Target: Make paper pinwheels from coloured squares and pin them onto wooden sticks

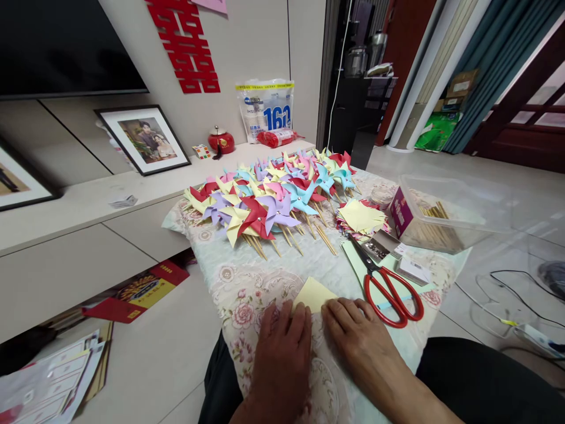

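A small pale yellow paper sheet (315, 294) lies at the near part of the cloth-covered table, its lower edge between my hands. My left hand (285, 353) is palm down at the sheet's left corner, fingertips on the paper. My right hand (359, 333) bends its fingers over the right corner. Both thumbs are hidden. Red-handled scissors (391, 291) lie right of my right hand, partly on light green paper (353, 265). Beyond the hands stand many paper pinwheels (273, 206) on wooden sticks, in red, yellow, purple, blue and pink.
A stack of coloured paper squares (362, 217) lies beside a clear plastic box (441, 221) holding sticks. Small boxes (414, 270) sit near the scissors. Along the wall cabinet are a framed photo (143, 139), a red jar (220, 141) and a plastic bag (265, 109). Cables (481, 312) cross the floor at right.
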Available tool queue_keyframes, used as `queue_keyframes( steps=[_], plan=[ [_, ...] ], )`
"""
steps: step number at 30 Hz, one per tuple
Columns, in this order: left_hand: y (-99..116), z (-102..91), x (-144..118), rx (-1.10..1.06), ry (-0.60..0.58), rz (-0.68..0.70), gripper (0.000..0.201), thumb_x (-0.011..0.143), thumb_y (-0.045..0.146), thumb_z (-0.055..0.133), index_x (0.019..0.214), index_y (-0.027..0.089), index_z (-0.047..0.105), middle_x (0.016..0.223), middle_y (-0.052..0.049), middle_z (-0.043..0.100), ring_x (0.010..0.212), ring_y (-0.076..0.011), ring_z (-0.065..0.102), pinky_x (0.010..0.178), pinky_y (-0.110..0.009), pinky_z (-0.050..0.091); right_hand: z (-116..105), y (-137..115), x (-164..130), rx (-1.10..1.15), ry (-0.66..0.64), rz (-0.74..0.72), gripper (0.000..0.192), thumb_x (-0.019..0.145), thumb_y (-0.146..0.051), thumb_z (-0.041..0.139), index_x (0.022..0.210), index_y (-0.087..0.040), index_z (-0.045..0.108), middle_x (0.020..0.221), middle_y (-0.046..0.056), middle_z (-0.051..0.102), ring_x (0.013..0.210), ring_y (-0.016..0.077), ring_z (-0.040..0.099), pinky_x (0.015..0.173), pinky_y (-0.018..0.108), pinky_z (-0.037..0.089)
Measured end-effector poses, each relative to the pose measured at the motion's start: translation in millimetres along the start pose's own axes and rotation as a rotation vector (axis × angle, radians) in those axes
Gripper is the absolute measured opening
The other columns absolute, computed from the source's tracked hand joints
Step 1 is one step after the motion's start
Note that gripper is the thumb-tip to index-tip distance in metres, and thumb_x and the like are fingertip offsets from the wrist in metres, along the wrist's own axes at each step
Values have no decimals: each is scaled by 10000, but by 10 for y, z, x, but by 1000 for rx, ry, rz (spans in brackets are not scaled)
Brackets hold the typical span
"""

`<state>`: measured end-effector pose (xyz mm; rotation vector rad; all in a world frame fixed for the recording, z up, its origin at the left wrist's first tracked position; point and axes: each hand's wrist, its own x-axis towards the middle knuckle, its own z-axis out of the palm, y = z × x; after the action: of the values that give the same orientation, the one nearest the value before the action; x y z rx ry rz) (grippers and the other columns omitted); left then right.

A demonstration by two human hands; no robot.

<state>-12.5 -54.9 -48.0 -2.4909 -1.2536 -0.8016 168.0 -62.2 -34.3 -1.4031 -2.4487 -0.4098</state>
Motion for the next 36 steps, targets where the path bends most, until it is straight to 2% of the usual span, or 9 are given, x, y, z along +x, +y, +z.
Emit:
queue_keyframes(
  steps=[5,10,12,15,18,23,27,32,36],
  plan=[
    [-42,-68,-97,0,-14,3,349,943,103,426,1099,140,736,1151,-64,758,1101,-292,615,1041,-479,352,-66,51,16,28,-73,61,240,752,-5,645,940,-149,680,1056,88,714,954,265,620,820,429,455],
    [-82,-121,-209,34,-34,-5,340,928,106,455,1143,121,718,1190,-102,741,1143,-326,598,1045,-509,351,-117,146,28,95,-109,78,235,770,33,586,877,-161,665,934,98,695,846,276,633,708,425,500],
    [-85,-122,-242,54,-27,-5,337,931,120,460,1156,112,710,1196,-113,739,1145,-333,601,1032,-506,358,-103,199,36,149,-79,110,297,795,52,529,949,-162,665,949,102,692,847,268,639,701,405,525],
    [-74,-114,-262,57,-2,-35,346,947,138,431,1152,112,709,1183,-111,744,1129,-328,612,1014,-490,369,-50,259,90,257,-32,189,452,825,58,457,1196,-150,609,1082,131,675,945,259,645,769,379,565],
    [-74,-114,-256,61,0,-47,352,956,139,411,1147,109,705,1169,-116,746,1127,-322,615,1000,-477,386,-8,277,194,342,-70,271,510,869,-12,476,1369,-112,499,1119,163,649,976,274,648,804,400,574],
    [-137,-130,-262,66,31,20,331,944,115,435,1162,102,684,1144,-138,736,1103,-311,622,948,-451,447,-13,292,322,517,-203,361,606,856,-115,575,1444,-95,429,1075,147,643,950,283,651,821,433,554],
    [-153,-140,-303,12,77,1,328,922,95,453,1167,111,670,1136,-151,717,1072,-298,635,909,-432,509,2,333,313,716,-202,398,683,806,-110,612,1463,-148,434,1096,107,651,925,244,639,815,392,532],
    [-72,-197,-348,-323,37,-107,393,860,41,488,1198,173,641,1150,-121,694,1060,-222,666,886,-322,573,30,376,324,1039,-164,539,662,794,-191,640,1437,-176,483,888,12,638,670,155,572,641,302,474],
    [48,-205,-242,-828,-68,-423,328,886,103,522,1161,235,644,1095,-78,717,975,-187,707,796,-279,607,17,398,374,1354,-78,711,719,766,-307,712,1430,-158,480,772,-39,562,617,122,516,595,269,431]
  ],
)
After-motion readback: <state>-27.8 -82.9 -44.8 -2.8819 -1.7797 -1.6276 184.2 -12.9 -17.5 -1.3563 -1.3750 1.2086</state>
